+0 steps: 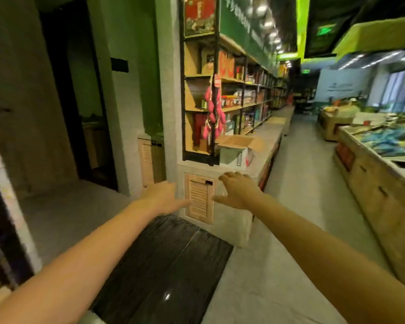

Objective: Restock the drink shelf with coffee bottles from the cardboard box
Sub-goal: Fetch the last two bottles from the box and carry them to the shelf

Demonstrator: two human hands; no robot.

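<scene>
Both hands are empty, fingers spread and held apart, gripping nothing; the left hand (160, 195) and the right hand (239, 190) are stretched forward side by side on bare arms, palms down, near the middle of the view; the picture is soft with motion blur

At one o'clock from the right hand, a little beyond its fingertips and not touched, sits the cardboard box (236, 150); it rests on the near end of a pale stone ledge (267, 142) that runs away toward one o'clock along the foot of the drink shelf (243, 90); below the hands, at six o'clock, a dark mat (168, 260) lies on the floor against the ledge base, which has a slatted wooden door (199, 199)

The likely trouble: the box stands close to the ledge's near corner, so a hurried or one-sided grab could drag it off the edge; if it is full of bottles the weight could buckle the base or slip from bare hands; pink packets (212, 113) hanging at eleven o'clock from the box could snag a lifted flap

The box is pale with printed sides, its top flaps folded open and outward; the inside is out of sight, so no coffee bottles can be made out
</scene>
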